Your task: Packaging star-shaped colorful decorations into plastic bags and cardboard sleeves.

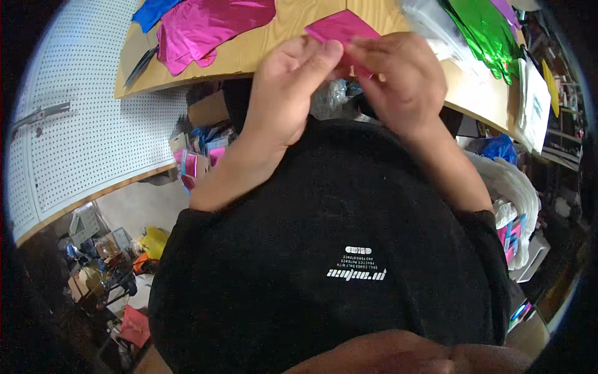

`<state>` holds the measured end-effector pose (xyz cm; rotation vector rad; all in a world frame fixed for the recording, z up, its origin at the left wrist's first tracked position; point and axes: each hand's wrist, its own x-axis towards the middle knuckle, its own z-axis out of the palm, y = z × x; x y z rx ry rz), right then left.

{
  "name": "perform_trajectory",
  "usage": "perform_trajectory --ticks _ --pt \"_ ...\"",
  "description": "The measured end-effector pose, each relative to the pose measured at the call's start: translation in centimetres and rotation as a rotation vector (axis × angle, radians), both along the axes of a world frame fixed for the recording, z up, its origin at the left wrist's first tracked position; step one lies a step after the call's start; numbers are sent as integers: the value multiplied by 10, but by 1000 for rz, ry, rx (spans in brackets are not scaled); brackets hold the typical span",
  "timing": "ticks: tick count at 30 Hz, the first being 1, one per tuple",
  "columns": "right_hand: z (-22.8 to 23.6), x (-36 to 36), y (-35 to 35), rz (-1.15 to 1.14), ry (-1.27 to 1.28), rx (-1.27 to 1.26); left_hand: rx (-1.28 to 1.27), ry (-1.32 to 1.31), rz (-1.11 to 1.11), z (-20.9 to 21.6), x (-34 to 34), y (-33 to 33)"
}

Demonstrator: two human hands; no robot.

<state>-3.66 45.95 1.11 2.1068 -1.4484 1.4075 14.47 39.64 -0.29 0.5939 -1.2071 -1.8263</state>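
Left hand (293, 84) and right hand (398, 81) both pinch a small pink foil piece (341, 28) at the counter's (280, 37) near edge. Step in hand looks like folding or creasing. Next probably calls for a steady two-sided grip.

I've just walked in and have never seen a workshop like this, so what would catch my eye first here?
First, the two bare hands at top centre, left hand and right hand, pinching a small shiny pink foil piece between them over the wooden table. More bright foil lies on that table: a crumpled pink sheet to the left and green foil to the right. A white pegboard fills the left side.
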Motion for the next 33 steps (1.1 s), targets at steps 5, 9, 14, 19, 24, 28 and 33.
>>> perform_trajectory --ticks 5,9,14,19,24,28,33 --pt "3 23 -6 126 156 180 193 106 -30 -13 12 -12" --pt "1 24 -16 202 -174 255 147 43 46 -18 34 -24" --pt "9 27 -45 422 -1061 893 -24 -91 -13 -21 55 -28" --pt "12 65 -52 252 -906 877 -66 -86 72 -17 76 -27" --pt "6 100 -81 383 -920 900 -21 -70 195 -20 111 -30" --pt "35 133 -132 428 -943 813 4 -72 308 -16 155 -31" --pt "50 205 -231 413 112 349 43 -61 391 -39 202 -28"
